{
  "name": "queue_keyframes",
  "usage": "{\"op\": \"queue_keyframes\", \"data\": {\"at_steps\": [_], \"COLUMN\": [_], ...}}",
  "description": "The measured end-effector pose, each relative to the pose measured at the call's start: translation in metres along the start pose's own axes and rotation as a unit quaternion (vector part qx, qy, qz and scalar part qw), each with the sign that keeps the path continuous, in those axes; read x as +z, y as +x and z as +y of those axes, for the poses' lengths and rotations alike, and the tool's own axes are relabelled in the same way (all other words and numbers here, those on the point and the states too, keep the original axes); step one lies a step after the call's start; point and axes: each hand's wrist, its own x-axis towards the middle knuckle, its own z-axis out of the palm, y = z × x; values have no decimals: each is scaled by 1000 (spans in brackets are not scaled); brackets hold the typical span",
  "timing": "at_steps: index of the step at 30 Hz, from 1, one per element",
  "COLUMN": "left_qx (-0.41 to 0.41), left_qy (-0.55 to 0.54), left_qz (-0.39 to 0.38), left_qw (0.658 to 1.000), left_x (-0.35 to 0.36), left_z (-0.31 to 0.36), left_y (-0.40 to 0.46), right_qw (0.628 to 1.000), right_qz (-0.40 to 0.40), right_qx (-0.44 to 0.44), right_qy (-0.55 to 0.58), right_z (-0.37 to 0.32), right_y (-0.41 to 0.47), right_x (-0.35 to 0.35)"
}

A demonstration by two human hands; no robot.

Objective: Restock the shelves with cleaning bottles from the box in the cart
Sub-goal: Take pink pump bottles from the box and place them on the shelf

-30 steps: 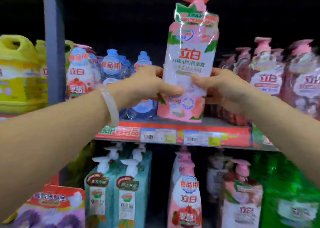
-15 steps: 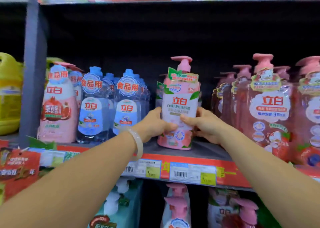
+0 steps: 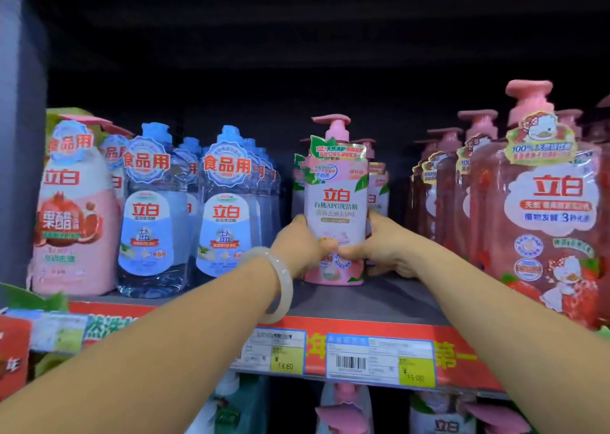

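Observation:
A pink-and-white pump bottle [image 3: 336,202] stands upright on the grey shelf [image 3: 373,298], in a gap between the blue bottles and the red ones. My left hand [image 3: 302,245] grips its lower left side and my right hand [image 3: 379,245] grips its lower right side, thumbs meeting across the front. More bottles of the same kind [image 3: 378,189] stand right behind it. The cart and box are out of view.
Clear blue-capped bottles [image 3: 227,209] stand in rows to the left, with a pink pomegranate bottle [image 3: 74,209] beyond them. Red pump bottles [image 3: 541,202] fill the right. Price tags [image 3: 379,361] line the shelf edge. Further pump bottles [image 3: 343,407] sit on the shelf below.
Both hands have carried the bottle from in front of the shelf deeper in and set it down upright on the shelf board. The camera has moved closer.

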Motion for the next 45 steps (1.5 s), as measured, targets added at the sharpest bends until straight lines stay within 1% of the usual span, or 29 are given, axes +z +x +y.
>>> {"op": "queue_keyframes", "data": {"at_steps": [4, 7, 12, 20, 24, 31, 38, 45], "left_qx": [24, 36, 24, -6, -11, -45, -54, -40], "left_qy": [23, 52, 42, -63, -97, -165, -161, -139], "left_qz": [-46, -58, -67, -51, -46, -44, -39, -30], "left_qw": [998, 996, 997, 997, 994, 984, 985, 989], "left_x": [16, 32, 44, 48, 53, 54, 55, 56], "left_z": [18, 22, 17, 7, 4, -3, -8, -5], "left_y": [10, 22, 40, 50, 53, 54, 58, 57], "right_qw": [995, 982, 974, 963, 960, 963, 963, 961], "right_qz": [66, 119, 152, 170, 181, 195, 208, 220], "right_qx": [41, 60, 87, 126, 136, 125, 122, 121], "right_qy": [-62, -131, -143, -164, -167, -141, -119, -114], "right_z": [10, 16, 27, 34, 36, 41, 43, 44], "right_y": [11, 19, 29, 34, 35, 32, 30, 30], "right_x": [-10, -15, -18, -22, -24, -27, -24, -22]}}
